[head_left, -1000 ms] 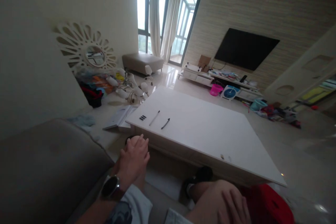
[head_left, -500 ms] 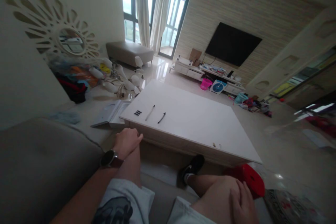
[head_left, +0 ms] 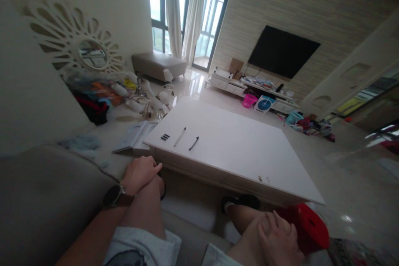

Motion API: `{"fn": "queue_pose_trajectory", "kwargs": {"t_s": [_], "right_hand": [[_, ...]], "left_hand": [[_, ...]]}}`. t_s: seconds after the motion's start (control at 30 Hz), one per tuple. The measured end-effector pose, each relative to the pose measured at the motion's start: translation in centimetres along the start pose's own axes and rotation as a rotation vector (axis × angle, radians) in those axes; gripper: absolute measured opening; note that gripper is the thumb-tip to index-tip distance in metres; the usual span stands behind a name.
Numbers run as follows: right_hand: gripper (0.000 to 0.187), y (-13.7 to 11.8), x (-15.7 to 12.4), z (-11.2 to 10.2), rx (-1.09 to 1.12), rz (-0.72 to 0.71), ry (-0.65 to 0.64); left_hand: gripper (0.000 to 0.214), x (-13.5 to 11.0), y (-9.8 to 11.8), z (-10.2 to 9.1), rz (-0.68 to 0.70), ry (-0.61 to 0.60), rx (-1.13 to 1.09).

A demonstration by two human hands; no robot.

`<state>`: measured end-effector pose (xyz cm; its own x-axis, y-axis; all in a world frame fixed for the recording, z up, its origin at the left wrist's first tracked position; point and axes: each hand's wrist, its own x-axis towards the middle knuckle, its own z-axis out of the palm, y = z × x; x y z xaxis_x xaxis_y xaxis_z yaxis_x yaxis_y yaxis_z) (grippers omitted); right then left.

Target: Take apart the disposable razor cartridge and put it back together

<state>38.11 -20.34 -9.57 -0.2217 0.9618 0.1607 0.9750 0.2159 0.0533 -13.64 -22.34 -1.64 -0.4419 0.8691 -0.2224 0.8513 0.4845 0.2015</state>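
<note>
My left hand (head_left: 141,171), with a round watch (head_left: 112,195) on its wrist, rests draped over my left knee. Its fingers hang partly out of sight past the knee, and its thumb sticks out. My right hand (head_left: 277,237) lies on my right knee with its fingers spread, holding nothing. In front of me is a white table (head_left: 230,137). On its left part lie small black pieces (head_left: 165,137) in a row, a slim white pen-like stick (head_left: 180,137) with a dark tip, and a black pen-like stick (head_left: 193,144). A tiny brownish item (head_left: 259,178) lies by the near edge.
A red stool (head_left: 311,226) stands by the table's near right corner. An open white box (head_left: 132,137) lies at the table's left, with a lamp of several white shades (head_left: 149,95) beyond. A grey bench (head_left: 158,65) and a TV cabinet (head_left: 227,85) stand farther back.
The view has shifted slightly, so the room sits a little farther right. My right hand has slid up onto the top of the knee with its fingers more spread. My left hand stays on its knee.
</note>
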Motion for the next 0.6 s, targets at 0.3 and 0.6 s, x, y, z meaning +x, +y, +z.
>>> {"fn": "queue_pose_trajectory", "kwargs": {"t_s": [0.3, 0.6], "right_hand": [[0.03, -0.5, 0.2, -0.4, 0.02, -0.084, -0.079], [0.038, -1.0, 0.7, -0.1, 0.162, 0.014, 0.021]], "left_hand": [[0.048, 1.5, 1.3, 0.1, 0.021, -0.072, 0.122], [0.046, 2.4, 1.5, 0.5, 0.026, -0.172, 0.208]]}}
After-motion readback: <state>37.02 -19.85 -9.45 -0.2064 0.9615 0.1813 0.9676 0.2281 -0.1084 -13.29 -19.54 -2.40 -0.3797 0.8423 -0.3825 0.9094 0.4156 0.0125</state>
